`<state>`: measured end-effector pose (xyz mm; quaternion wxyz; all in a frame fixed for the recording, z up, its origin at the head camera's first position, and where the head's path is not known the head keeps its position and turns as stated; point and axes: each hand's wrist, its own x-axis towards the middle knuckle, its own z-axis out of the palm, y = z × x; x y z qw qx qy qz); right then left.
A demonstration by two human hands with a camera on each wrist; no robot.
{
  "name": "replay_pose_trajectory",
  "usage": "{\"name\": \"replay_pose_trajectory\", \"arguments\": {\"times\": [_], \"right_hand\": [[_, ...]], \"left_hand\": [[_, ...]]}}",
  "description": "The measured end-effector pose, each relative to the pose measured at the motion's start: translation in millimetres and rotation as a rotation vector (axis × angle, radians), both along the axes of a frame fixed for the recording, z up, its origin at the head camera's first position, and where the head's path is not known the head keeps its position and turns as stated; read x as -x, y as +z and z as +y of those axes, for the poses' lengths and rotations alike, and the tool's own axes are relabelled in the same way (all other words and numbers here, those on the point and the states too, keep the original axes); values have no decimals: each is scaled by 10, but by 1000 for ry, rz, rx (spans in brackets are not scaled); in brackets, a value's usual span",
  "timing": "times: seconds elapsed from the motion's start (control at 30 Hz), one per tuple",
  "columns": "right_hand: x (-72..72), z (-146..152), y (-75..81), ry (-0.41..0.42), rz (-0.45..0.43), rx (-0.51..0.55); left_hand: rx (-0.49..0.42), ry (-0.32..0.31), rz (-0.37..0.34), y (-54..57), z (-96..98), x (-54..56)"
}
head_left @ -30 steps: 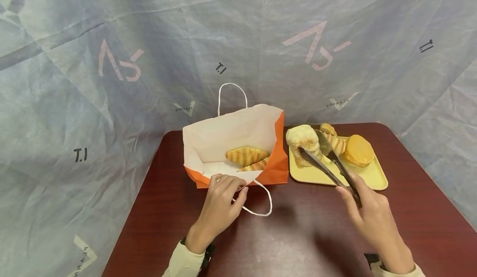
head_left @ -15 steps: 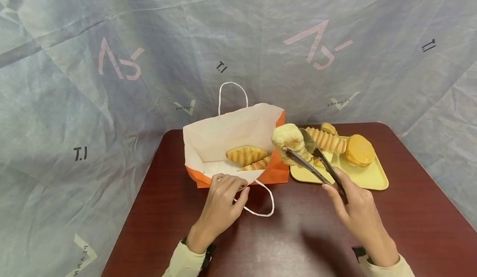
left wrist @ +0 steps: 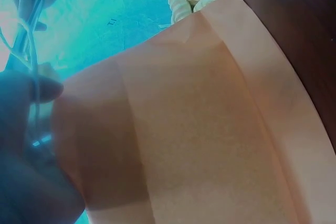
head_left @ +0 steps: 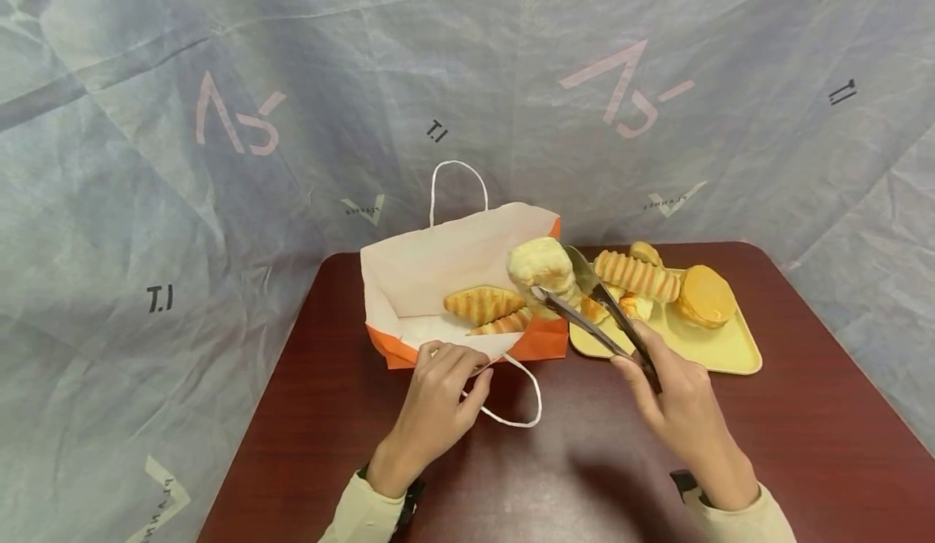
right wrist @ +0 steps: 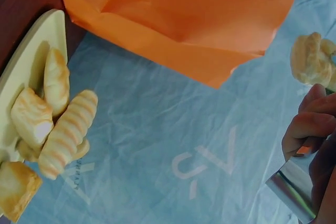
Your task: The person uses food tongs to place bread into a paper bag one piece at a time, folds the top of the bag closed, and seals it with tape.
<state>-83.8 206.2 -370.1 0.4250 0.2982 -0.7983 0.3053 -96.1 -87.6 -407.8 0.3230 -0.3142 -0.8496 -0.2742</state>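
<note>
My right hand grips metal tongs, their tips closed around a pale, chunky bread. The bread hangs in the air at the right side of an orange paper bag, whose wide mouth shows a white inside. My left hand pinches the bag's front rim beside the lower white handle. Within the bag lie a striped bread and a ridged roll, partly hidden by the rim. In the right wrist view, the held bread shows at the right edge.
Right of the bag, a yellow tray carries a ridged roll, a round bun, a small bread and other pieces. All stand on a dark red table. A grey printed sheet hangs behind.
My right hand has moved left with the tongs, lifting the chunky bread off the tray toward the bag. The ridged roll behind it has come into view. My left hand stays at the rim.
</note>
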Motion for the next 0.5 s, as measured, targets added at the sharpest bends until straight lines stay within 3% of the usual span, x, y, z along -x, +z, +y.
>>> {"name": "replay_pose_trajectory", "arguments": {"times": [0.5], "right_hand": [[89,-84,-45,16,-42,-39]], "left_hand": [[16,3,9,0,27,-27]]}}
